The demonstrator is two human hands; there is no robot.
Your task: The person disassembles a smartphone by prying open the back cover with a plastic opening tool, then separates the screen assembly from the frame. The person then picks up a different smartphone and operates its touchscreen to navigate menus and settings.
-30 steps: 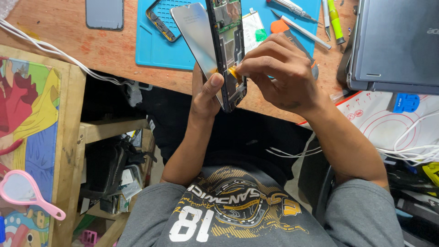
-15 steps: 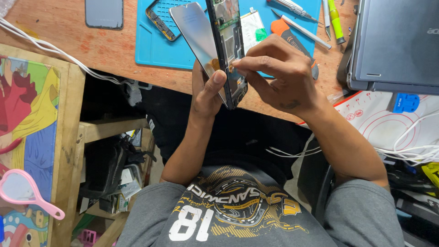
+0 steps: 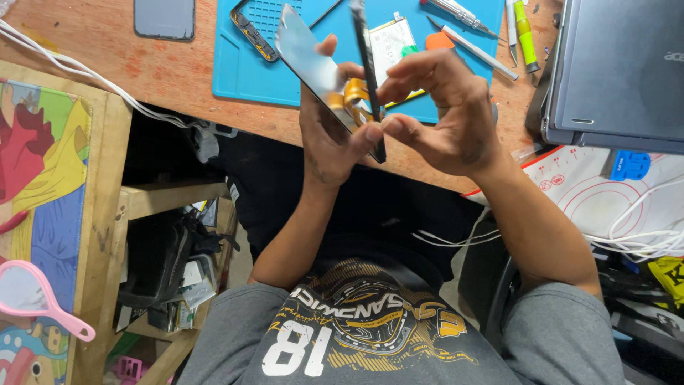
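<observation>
Since the earlier frame, both hands have risen toward the camera, and the phone body (image 3: 368, 78) has turned until only its thin edge shows, while the screen panel (image 3: 311, 65) has swung further open from it.

Beyond the grip lies the blue work mat (image 3: 249, 75) on the wooden bench, a grey laptop (image 3: 616, 68) off to the right-hand side of it.

At the grip itself, the left hand (image 3: 329, 139) cups the screen panel from beneath, thumb pressed against its lower edge. The right hand (image 3: 445, 117) pinches the phone body's lower end between thumb and fingertips (image 3: 388, 127).

Between the two halves runs an orange flex ribbon (image 3: 351, 93), the smallest and weakest link. My judgement: spreading the halves wider could tear it, and so light a pinch could let the body slip, jerking it.
</observation>
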